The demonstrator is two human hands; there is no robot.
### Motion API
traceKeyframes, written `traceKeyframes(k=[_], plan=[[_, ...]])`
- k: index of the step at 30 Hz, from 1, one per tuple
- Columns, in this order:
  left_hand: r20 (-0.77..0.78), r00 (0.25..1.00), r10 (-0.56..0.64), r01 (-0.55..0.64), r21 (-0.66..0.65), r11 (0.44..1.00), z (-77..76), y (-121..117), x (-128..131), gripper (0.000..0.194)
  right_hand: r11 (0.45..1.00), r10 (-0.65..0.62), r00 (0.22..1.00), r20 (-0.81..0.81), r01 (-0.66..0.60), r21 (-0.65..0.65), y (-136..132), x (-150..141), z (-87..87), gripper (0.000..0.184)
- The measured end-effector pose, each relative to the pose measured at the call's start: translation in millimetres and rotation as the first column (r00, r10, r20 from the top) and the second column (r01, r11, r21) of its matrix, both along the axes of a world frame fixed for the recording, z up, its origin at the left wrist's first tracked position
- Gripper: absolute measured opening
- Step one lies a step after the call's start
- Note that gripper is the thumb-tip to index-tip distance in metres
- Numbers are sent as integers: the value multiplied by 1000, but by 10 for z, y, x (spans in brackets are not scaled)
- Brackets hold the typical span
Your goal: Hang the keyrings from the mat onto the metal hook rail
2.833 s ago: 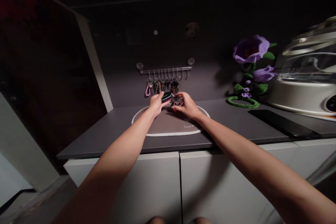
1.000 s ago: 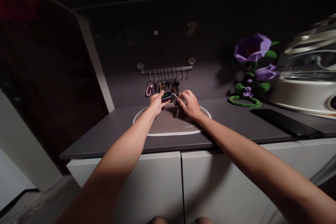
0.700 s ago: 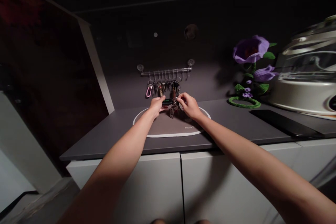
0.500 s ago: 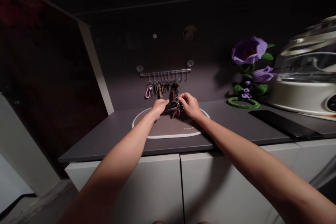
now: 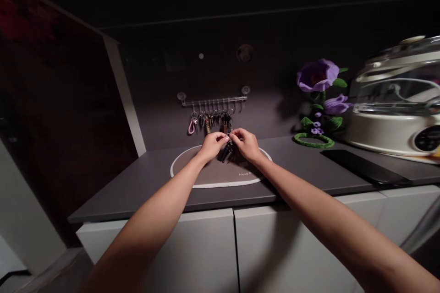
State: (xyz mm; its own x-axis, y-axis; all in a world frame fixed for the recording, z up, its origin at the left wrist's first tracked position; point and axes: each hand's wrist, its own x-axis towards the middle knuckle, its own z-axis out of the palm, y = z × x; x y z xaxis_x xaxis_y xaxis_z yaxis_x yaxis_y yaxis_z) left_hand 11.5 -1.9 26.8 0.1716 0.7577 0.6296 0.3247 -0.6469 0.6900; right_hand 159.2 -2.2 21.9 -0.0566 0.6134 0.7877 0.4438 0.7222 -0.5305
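Observation:
Between my fingertips hangs a bunch of keys [image 5: 226, 151] with a black piece on it, above the oval mat. My left hand [image 5: 212, 145] pinches at the top of the bunch from the left. From the right, my right hand [image 5: 245, 144] pinches the same spot, thumb and finger close to the left ones. The ring itself is mostly hidden by the fingers. Just behind and above, a clear hook rail [image 5: 216, 101] on the wall carries several key bunches, one with a pink loop [image 5: 191, 127].
Under the hands lies a grey-brown oval mat [image 5: 185, 169] with a white rim, on a dark counter [image 5: 137, 187]. Purple artificial flowers [image 5: 318, 75] stand to the right with a green ring base. A black flat slab [image 5: 364, 167] and a cream appliance [image 5: 381, 128] are further right.
My left hand has moved right, from the black piece to the top of the bunch beside my right fingers. The black piece now hangs down. The view has shifted slightly.

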Motion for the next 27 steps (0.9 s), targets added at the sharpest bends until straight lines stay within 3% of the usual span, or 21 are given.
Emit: traceKeyframes(k=[8,13,22,27], plan=[[210,976,64,-45,-93,995,-24,38,17,20,982,164,985,-56,-168,-83,70,-9,-49,31],[294,953,66,-44,-81,996,-31,77,22,22,922,287,931,-227,-333,-200,46,-42,-40,34],[236,969,67,-85,65,994,-25,116,20,25,920,202,915,-350,-300,-253,-13,-42,122,35],[163,974,160,-184,145,972,-40,95,6,26,927,168,901,-401,-283,-248,77,39,251,36]])
